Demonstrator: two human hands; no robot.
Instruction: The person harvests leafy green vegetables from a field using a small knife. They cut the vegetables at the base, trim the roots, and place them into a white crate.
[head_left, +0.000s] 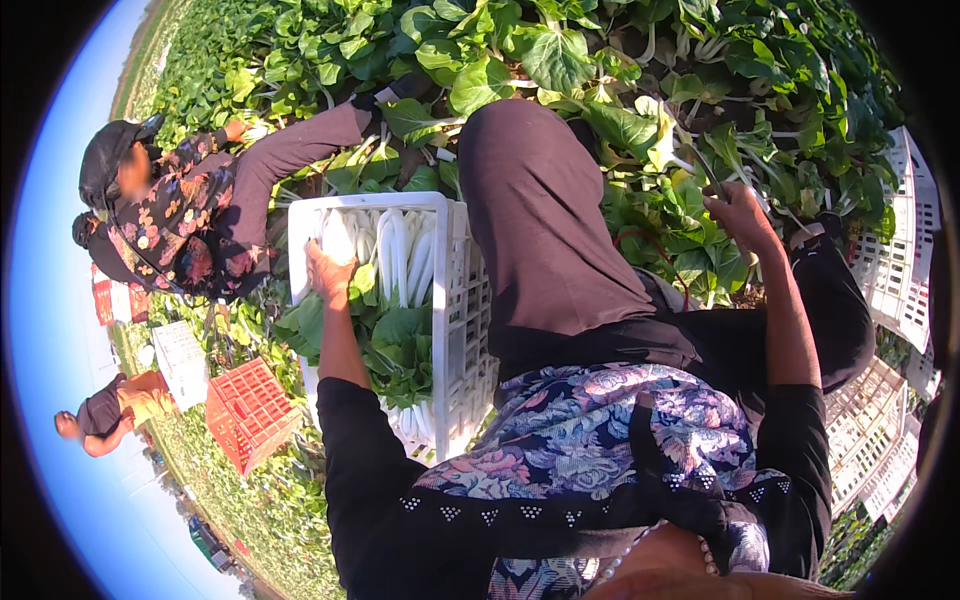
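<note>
My left hand (330, 271) is inside a white plastic crate (441, 330) at my left side. Its fingers are around the white stalks of a bunch of leafy greens (337, 234), partly hidden by the hand. More bunches (405, 251) lie packed beside it, pale stalks toward the far end and dark leaves toward me. On the other side, my right hand (742, 217) grips a knife (705, 166) with a narrow blade. The blade points away from me, over the growing greens (675, 202). My bent knee (532, 202) rises between the crate and the knife.
A co-worker (172, 202) in a flowered top sits at the left among the plants. Farther off, another person (112, 416) is near a red crate (251, 412) and a white crate (180, 364). White crates (896, 247) stand at the right. Leafy rows (555, 56) stretch ahead.
</note>
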